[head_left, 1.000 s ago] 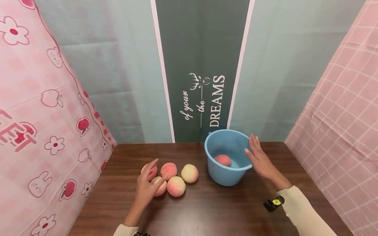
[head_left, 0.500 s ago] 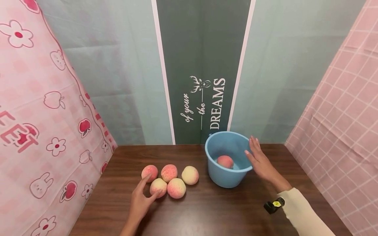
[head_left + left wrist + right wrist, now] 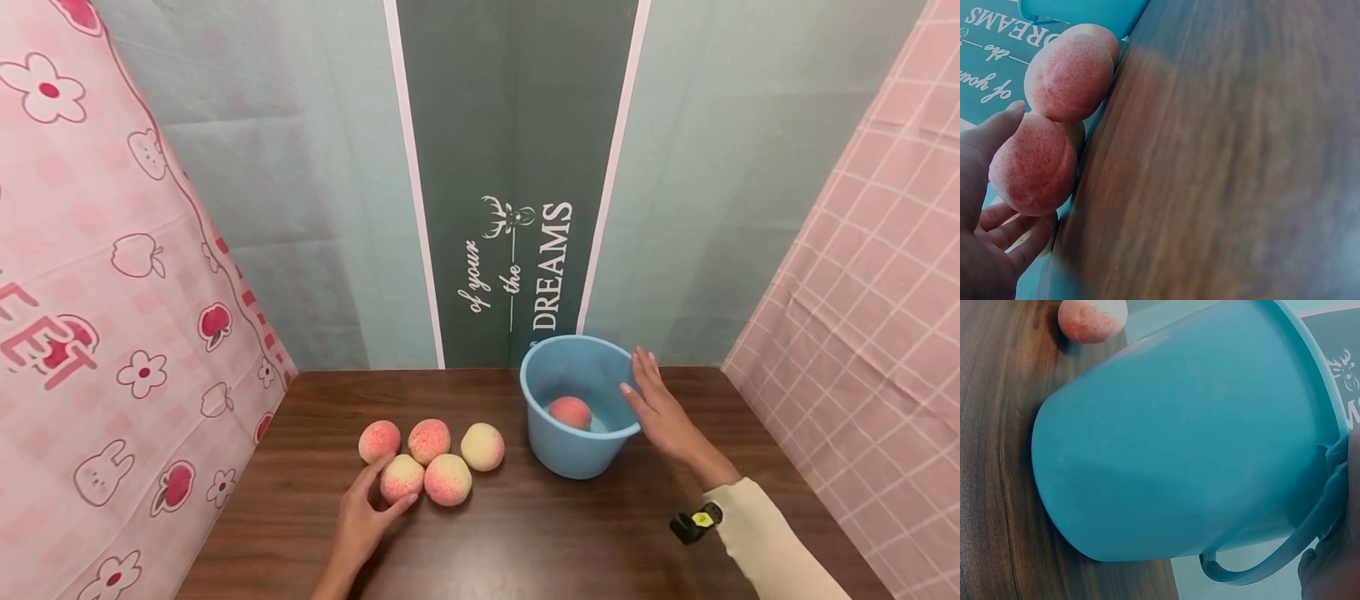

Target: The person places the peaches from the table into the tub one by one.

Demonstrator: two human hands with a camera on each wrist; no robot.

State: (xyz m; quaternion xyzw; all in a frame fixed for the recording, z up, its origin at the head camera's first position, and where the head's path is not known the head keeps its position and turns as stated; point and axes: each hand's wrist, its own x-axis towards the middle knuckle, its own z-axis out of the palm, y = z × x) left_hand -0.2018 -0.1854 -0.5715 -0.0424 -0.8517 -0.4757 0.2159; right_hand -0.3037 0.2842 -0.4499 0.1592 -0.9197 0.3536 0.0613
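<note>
Head view: nearest peach [image 3: 402, 479] at two o'clock from the left hand [image 3: 358, 518]
Thumb and fingers spread about it, contact unclear; right hand [image 3: 663, 419], fingers straight, at three o'clock on the bucket [image 3: 573, 456]

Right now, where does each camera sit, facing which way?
Head: worn on the head, looks forward and down at the table, blue bucket and peaches; left hand, right hand and right sleeve show.
Left wrist: worn there, looks low across the table at peaches; left thumb and fingers show.
Right wrist: worn there, faces the bucket's side; part of the right hand shows.
Both wrist views share bucket and backdrop.
</note>
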